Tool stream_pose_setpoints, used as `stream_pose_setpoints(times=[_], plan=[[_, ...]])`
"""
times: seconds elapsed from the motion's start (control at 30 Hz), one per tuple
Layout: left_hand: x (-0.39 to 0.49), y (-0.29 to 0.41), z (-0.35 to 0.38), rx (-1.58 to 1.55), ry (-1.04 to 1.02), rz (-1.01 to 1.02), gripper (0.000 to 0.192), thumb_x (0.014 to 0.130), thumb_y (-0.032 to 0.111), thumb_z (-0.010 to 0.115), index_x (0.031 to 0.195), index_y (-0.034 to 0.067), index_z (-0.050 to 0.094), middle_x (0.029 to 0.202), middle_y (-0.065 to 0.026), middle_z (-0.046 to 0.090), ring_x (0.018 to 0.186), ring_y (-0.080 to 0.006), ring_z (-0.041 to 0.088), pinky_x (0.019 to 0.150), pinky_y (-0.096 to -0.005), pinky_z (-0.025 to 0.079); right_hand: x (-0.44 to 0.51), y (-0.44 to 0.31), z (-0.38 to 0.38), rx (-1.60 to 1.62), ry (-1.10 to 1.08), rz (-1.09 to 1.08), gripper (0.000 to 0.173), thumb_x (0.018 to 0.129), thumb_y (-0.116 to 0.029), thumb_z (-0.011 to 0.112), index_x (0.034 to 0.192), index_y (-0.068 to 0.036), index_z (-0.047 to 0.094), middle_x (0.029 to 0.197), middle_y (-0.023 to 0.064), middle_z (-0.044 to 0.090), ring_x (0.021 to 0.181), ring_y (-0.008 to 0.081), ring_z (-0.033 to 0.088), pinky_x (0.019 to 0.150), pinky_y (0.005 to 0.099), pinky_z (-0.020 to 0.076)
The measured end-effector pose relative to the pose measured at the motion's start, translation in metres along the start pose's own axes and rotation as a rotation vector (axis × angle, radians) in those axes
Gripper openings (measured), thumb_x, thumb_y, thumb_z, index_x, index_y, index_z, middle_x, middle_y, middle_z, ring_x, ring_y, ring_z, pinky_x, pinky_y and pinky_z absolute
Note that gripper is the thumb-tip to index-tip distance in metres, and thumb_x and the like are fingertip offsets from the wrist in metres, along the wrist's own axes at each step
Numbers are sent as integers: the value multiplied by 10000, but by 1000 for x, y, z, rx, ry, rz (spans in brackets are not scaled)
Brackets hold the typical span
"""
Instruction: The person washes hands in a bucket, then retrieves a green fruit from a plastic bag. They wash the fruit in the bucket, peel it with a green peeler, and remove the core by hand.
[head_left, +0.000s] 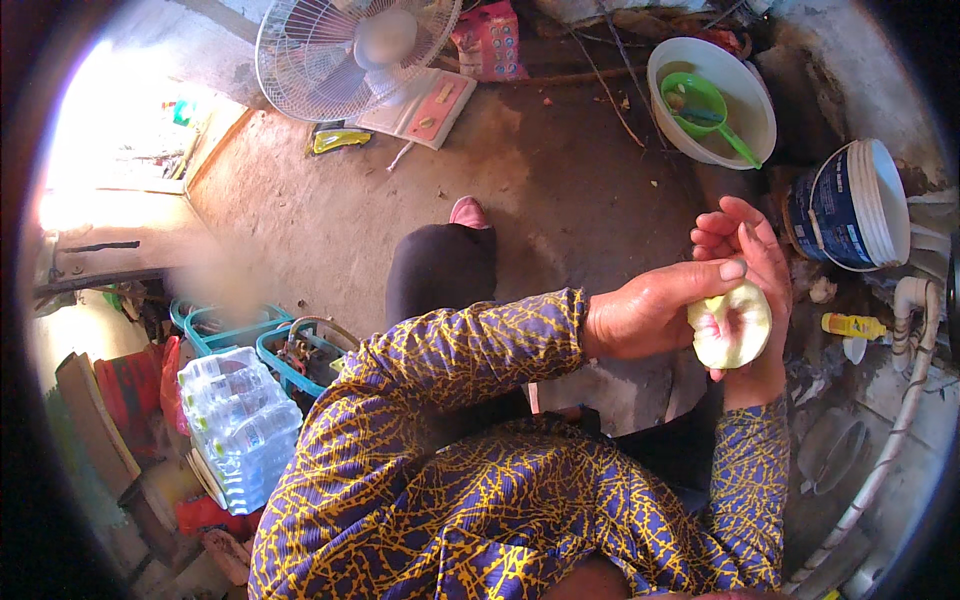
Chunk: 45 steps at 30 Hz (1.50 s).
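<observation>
A pale yellow-green, rounded piece of food with a pinkish, creased middle is between my two hands; whether it is cut fruit or dough, I cannot tell. My left hand reaches in from the left, its thumb along the top edge of the piece and its other fingers hidden. Behind the piece, my right hand cups it against the palm, fingers curled above. Both hands touch each other around the piece. They are above the floor, just left of a dark blue and white bucket.
A white basin holds a green strainer or scoop. A fan stands at the top left. Bottled-water packs and teal baskets lie left. A yellow bottle and a pale pipe are at right.
</observation>
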<state>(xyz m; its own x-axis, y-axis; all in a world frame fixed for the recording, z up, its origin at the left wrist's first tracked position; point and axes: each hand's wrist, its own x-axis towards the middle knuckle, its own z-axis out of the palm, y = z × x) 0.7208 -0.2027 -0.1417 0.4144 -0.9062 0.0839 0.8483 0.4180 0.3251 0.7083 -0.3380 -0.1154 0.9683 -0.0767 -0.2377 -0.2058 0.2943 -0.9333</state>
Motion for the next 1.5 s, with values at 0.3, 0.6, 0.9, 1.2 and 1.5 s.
stream_pose_setpoints(times=[0.3, 0.6, 0.9, 1.2, 1.5], plan=[[3, -8, 1, 203, 1, 14, 510, 961, 430, 393, 1207, -2, 508, 1123, -107, 580, 1023, -176, 558, 881, -311, 443, 0, 2, -1, 60, -10, -16, 358, 932, -244, 482, 1200, -9, 502, 1000, 99, 616, 912, 149, 568, 848, 268, 440], [-2, -6, 2, 114, 98, -16, 506, 909, 467, 509, 1156, 25, 510, 1058, -70, 586, 1002, -173, 550, 885, -317, 440, -1, 0, 2, 45, -2, 5, 340, 931, -226, 486, 1186, -2, 509, 992, 102, 618, 899, 151, 569, 846, 274, 441], [-3, -2, 1, 147, 138, -17, 470, 935, 432, 463, 1136, 12, 528, 1021, -102, 606, 945, -192, 586, 817, -324, 480, 2, -2, 5, 39, -25, 14, 351, 930, -226, 482, 1207, -11, 494, 994, 89, 609, 896, 142, 563, 848, 262, 440], [6, 6, -4, 4, 126, 100, 607, 928, 519, 346, 1170, -11, 516, 971, -158, 623, 828, -265, 627, 645, -366, 520, 8, 4, -7, 65, 2, -7, 348, 913, -221, 517, 1189, -10, 504, 1034, 117, 614, 944, 170, 581, 884, 292, 452], [4, 33, -27, -439, 221, 277, 503, 938, 481, 354, 1173, 76, 540, 950, -139, 608, 777, -235, 554, 697, -336, 454, 22, 20, -24, 170, -24, -78, 299, 920, -221, 530, 1140, -19, 547, 988, 87, 640, 882, 131, 593, 803, 267, 439]])
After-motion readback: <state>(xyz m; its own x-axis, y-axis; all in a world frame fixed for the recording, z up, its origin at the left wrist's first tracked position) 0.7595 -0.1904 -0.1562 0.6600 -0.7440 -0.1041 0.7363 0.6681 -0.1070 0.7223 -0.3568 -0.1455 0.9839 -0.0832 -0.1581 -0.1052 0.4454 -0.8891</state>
